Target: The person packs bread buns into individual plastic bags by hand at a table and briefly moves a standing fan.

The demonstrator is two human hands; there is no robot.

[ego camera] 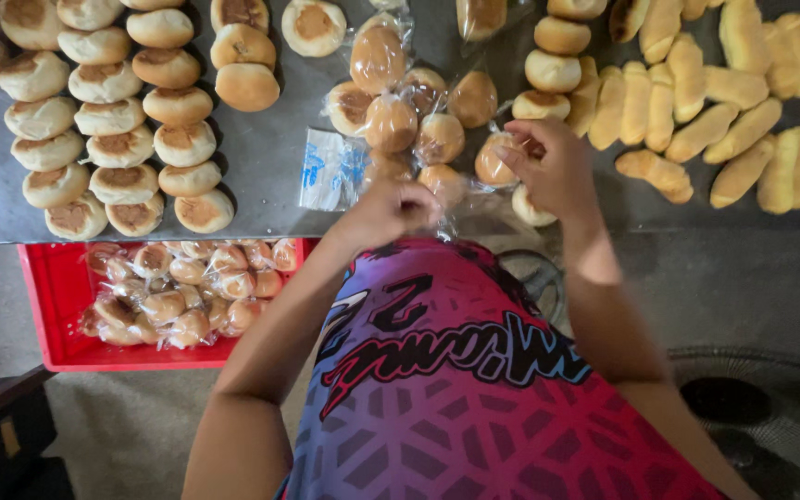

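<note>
My left hand (391,211) is closed at the table's near edge, gripping the crinkled end of a clear plastic bag of buns (444,181). My right hand (551,167) is up and to the right, fingers pinched on the neck of another clear bag that holds a round bun (494,159). Several more bagged buns (391,120) lie in a pile just beyond both hands. A small stack of empty clear bags (329,170) with blue print lies left of the pile.
Rows of round unwrapped buns (113,116) cover the grey table (261,153) at left; long rolls (696,102) fill the right. A red crate (53,315) of bagged buns sits on the floor below left. A fan grille (770,407) lies at lower right.
</note>
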